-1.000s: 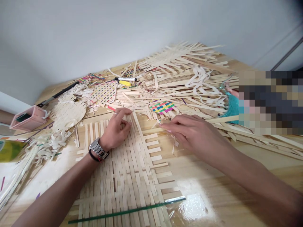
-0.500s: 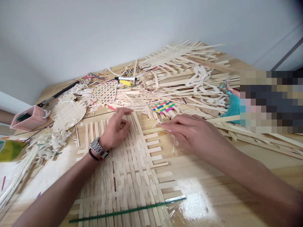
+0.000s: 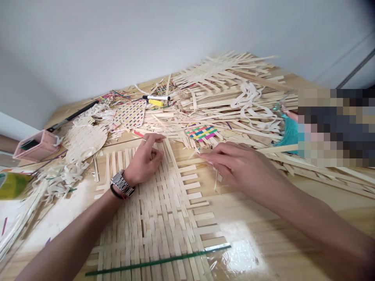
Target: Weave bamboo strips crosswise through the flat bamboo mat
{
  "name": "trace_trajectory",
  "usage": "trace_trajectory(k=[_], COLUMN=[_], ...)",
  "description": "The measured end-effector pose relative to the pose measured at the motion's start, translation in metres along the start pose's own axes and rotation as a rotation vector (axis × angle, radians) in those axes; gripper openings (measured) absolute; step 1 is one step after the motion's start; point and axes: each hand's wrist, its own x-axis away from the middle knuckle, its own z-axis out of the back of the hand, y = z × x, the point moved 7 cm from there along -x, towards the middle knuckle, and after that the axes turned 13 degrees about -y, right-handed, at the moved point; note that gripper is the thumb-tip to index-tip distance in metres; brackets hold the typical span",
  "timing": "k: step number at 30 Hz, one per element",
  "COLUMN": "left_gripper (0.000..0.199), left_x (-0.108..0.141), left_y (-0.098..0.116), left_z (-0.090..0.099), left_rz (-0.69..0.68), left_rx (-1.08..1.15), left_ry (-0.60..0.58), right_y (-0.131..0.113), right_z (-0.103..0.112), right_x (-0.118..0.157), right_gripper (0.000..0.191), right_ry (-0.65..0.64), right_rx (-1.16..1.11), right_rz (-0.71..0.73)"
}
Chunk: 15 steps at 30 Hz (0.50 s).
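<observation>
A woven mat of pale flat strips [image 3: 155, 203] lies in front of me, with loose strip ends along its right and far sides. My left hand [image 3: 146, 158] rests on its far part, index finger stretched over the strips and thumb apart from it; the other fingers are partly hidden. To the right of the mat, my right hand [image 3: 228, 160] is closed in a pinch at the end of a pale strip [image 3: 187, 160] that runs out from the mat's far edge. A green strip [image 3: 158, 260] lies across the near part of the mat.
Beyond my hands lie a colourful woven piece [image 3: 202, 132], a patterned woven piece [image 3: 129, 114], a marker [image 3: 156, 97] and heaped pale strips [image 3: 216, 101]. At left stand a pink basket [image 3: 36, 146] and a tape roll [image 3: 14, 185]. Another person is partly visible at right.
Both hands hold nearly the same places, and the mat lies as before. Only a very slight shift of the whole view shows.
</observation>
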Motion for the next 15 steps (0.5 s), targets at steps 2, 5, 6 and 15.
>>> trace_trajectory(k=[2, 5, 6, 15], left_gripper=[0.039, 0.04, 0.041, 0.043], left_x=[0.0, -0.0003, -0.0004, 0.0003], left_y=[0.0005, 0.0007, 0.0005, -0.001], left_z=[0.0, -0.0002, -0.0003, -0.0014], left_rz=[-0.003, -0.014, -0.017, -0.009], left_rx=[-0.001, 0.009, 0.014, 0.012], left_ry=[-0.009, -0.027, -0.03, -0.016], right_y=[0.0003, 0.0007, 0.0009, 0.0001], right_z=[-0.0003, -0.0007, -0.0008, 0.0004], right_x=[0.0002, 0.0003, 0.0004, 0.0], right_gripper=[0.038, 0.037, 0.038, 0.036], right_ry=[0.0, 0.0, 0.001, 0.0], right_rx=[0.004, -0.011, -0.018, 0.005], right_rz=[-0.006, -0.007, -0.008, -0.012])
